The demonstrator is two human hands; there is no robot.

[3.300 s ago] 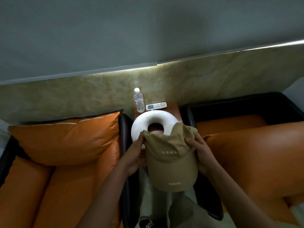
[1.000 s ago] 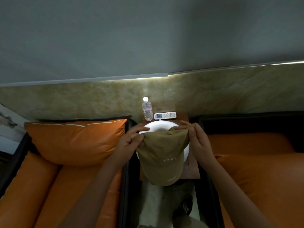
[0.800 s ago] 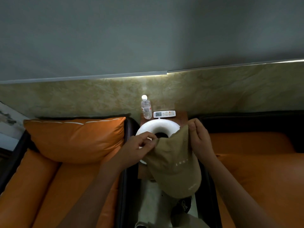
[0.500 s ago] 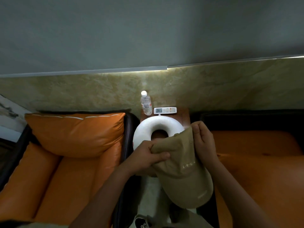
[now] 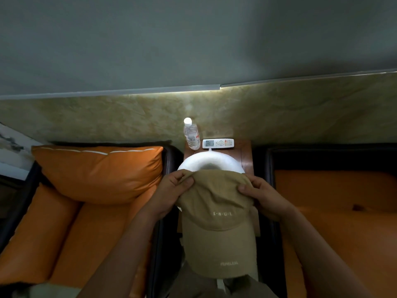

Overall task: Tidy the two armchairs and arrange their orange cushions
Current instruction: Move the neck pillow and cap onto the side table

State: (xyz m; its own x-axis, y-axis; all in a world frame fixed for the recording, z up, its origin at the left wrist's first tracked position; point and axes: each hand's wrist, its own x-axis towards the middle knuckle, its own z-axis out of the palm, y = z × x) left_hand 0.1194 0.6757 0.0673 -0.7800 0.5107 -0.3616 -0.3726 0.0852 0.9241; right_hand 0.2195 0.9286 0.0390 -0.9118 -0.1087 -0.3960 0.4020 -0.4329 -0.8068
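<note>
1. Gripping the tan cap point(image 5: 217, 222) at its crown, both hands are closed on the fabric: left hand point(image 5: 171, 193) pinching the left edge, right hand point(image 5: 263, 195) clamped on the right.
2. The cap hangs brim toward the camera, pale lettering on its front, over the white ring pillow point(image 5: 211, 163) on the small wooden side table point(image 5: 246, 151).
3. Left armchair point(image 5: 53, 233): glossy orange leather, its plump orange cushion point(image 5: 98, 173) leaning against the backrest, white piping on top.
4. Right armchair point(image 5: 335, 211): orange seat, dark frame.
5. A water bottle point(image 5: 191, 134) and white remote point(image 5: 218, 143) sit at the table's back.
</note>
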